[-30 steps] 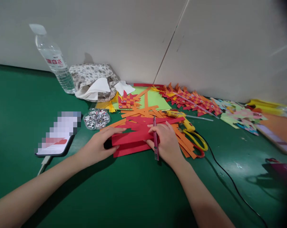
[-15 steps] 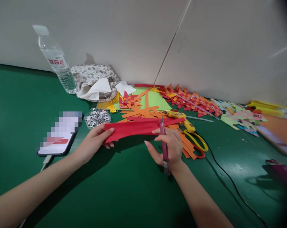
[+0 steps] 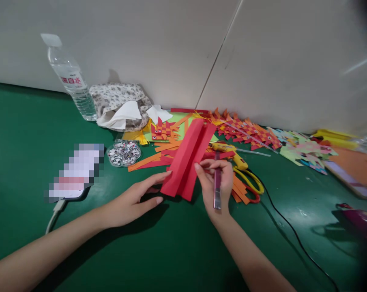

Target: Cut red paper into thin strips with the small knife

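A sheet of red paper (image 3: 183,166) with lengthwise creases is held up at a slant, its long sides running away from me. My right hand (image 3: 216,178) pinches its right edge between thumb and fingers. The same hand also holds a slim dark-pink craft knife (image 3: 217,184) against the palm. Beside the paper's lower left edge, my left hand (image 3: 134,202) has its thumb and fingers apart; the index fingertip reaches the edge, and I cannot tell whether it touches. Orange and red paper strips (image 3: 153,160) lie behind the sheet, partly hidden by it.
A phone (image 3: 76,170) on a cable and a box of googly eyes (image 3: 124,153) lie left. Behind stand a water bottle (image 3: 70,81) and a tissue pouch (image 3: 119,97). To the right are a yellow glue gun (image 3: 239,160), scissors (image 3: 253,182), woven paper fish (image 3: 247,129) and a black cord (image 3: 288,223).
The red paper has turned from lying crosswise to pointing away and has opened along its creases. My left hand has let go of its end; my right hand now grips its right edge.
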### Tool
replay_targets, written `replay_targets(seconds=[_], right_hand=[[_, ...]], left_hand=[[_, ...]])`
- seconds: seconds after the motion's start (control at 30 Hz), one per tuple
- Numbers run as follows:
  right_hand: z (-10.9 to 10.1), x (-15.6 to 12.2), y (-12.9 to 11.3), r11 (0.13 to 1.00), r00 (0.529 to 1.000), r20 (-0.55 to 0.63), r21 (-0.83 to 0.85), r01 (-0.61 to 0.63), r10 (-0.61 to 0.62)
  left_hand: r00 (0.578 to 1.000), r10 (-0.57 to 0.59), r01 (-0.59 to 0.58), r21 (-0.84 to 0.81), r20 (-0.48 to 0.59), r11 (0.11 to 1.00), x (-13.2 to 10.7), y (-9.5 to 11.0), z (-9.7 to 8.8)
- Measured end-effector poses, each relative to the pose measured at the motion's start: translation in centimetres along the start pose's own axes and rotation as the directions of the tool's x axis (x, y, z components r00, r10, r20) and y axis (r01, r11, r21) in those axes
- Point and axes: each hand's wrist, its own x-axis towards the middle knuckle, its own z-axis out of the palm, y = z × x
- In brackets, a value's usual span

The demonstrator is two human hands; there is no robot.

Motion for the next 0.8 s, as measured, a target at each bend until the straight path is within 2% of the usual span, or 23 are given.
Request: replay_targets(seconds=[0.03,0.07,0.1,0.13,0.17,0.2,0.23,0.3,0.37,0.43,0.5,0.57,0.63,0.67,0.7,0.73,0.8], right_hand=[[-0.5,0.3,-0.1,0.991,0.992,-0.057,-0.080,0.104,-0.109],[-1.1,0.6,-0.2,0.953,0.964,-0.087,-0.196,0.229,-0.250],[-1.8,0.9,-0.3,0.883,0.917,-0.077,-0.310,0.352,-0.392],[-2.3,1.1,-0.4,0.791,0.857,-0.006,-0.387,0.474,-0.516],[-2.8,1.3,-0.5,0.682,0.776,0.076,-0.429,0.593,-0.627],[-3.1,1.4,-0.6,0.576,0.700,0.201,-0.439,0.690,-0.686],[-3.3,1.4,-0.6,0.510,0.649,0.313,-0.422,0.749,-0.694],[-3.2,1.3,-0.6,0.455,0.582,0.526,-0.363,0.813,-0.620],[-2.7,1.2,-0.6,0.468,0.530,0.680,-0.300,0.831,-0.506],[-2.3,1.1,-0.6,0.506,0.482,0.771,-0.244,0.828,-0.417],[-2.1,1.0,-0.6,0.582,0.469,0.814,-0.208,0.786,-0.343],[-2.2,1.0,-0.3,0.691,0.500,0.820,-0.191,0.698,-0.278],[-2.3,0.8,0.3,0.794,0.561,0.799,-0.191,0.577,-0.215],[-2.4,0.7,0.6,0.834,0.591,0.786,-0.197,0.515,-0.179],[-2.4,0.6,0.8,0.865,0.619,0.773,-0.208,0.457,-0.140],[-2.4,0.5,1.1,0.886,0.637,0.764,-0.218,0.410,-0.107],[-2.4,0.4,1.6,0.901,0.653,0.754,-0.233,0.366,-0.071]], left_hand=[[1.000,-0.016,0.015,-0.014,-0.016,1.000,0.0,-0.1,0.0],[0.999,-0.032,0.031,-0.034,-0.034,0.999,0.0,-0.2,-0.1],[0.997,-0.049,0.046,-0.061,-0.051,0.997,0.1,-0.3,-0.2],[0.996,-0.063,0.056,-0.100,-0.069,0.993,0.1,-0.4,-0.3],[0.994,-0.073,0.061,-0.152,-0.081,0.987,0.2,-0.4,-0.4],[0.993,-0.080,0.060,-0.213,-0.089,0.975,0.3,-0.4,-0.5],[0.992,-0.086,0.057,-0.279,-0.093,0.958,0.3,-0.4,-0.7],[0.989,-0.099,0.046,-0.404,-0.112,0.914,0.5,-0.2,-1.0],[0.972,-0.152,0.049,-0.483,-0.178,0.874,0.6,-0.1,-1.5],[0.929,-0.242,0.072,-0.504,-0.280,0.861,0.9,-0.2,-1.8],[0.881,-0.308,0.126,-0.450,-0.359,0.884,1.2,-0.5,-2.2],[0.868,-0.282,0.157,-0.313,-0.408,0.937,1.3,-1.0,-2.6],[0.839,-0.111,0.121,-0.016,-0.534,0.993,1.2,-1.3,-2.9],[0.833,0.004,0.114,0.179,-0.554,0.977,1.1,-1.4,-3.0],[0.844,0.121,0.095,0.368,-0.522,0.925,1.0,-1.4,-3.1],[0.868,0.227,0.039,0.517,-0.442,0.855,0.8,-1.3,-3.2],[0.911,0.322,-0.060,0.690,-0.257,0.721,0.6,-1.1,-3.2]])
